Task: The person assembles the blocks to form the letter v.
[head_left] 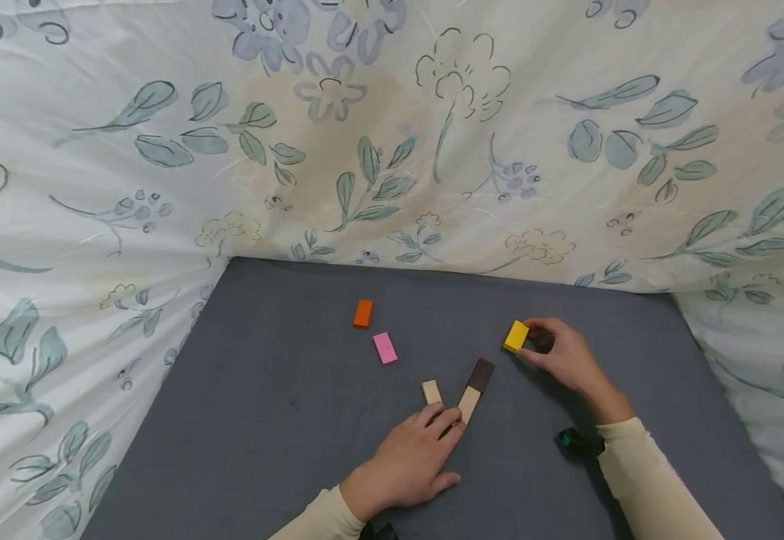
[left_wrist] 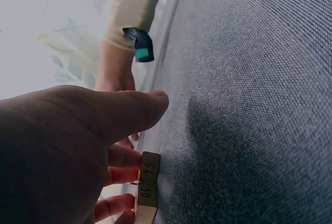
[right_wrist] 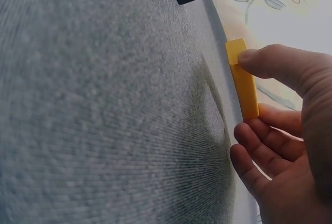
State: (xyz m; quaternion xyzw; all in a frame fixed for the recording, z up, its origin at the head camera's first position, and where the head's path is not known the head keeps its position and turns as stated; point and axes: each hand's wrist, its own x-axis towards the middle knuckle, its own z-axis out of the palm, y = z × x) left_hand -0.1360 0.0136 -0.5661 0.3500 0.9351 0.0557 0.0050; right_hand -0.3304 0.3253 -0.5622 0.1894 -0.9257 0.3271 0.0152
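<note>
My right hand pinches a yellow block between thumb and fingers. In the right wrist view the thumb presses one end of the yellow block and a finger supports the other. My left hand lies palm down, its fingertips at a pale wooden block and a second pale wooden block. These two slant toward each other like a V. A dark brown block continues the line of the second one. Printed digits show on block ends in the left wrist view.
An orange block and a pink block lie apart on the grey cloth surface, left of the hands. Flowered fabric hangs along the back and both sides. Each wrist wears a dark strap device.
</note>
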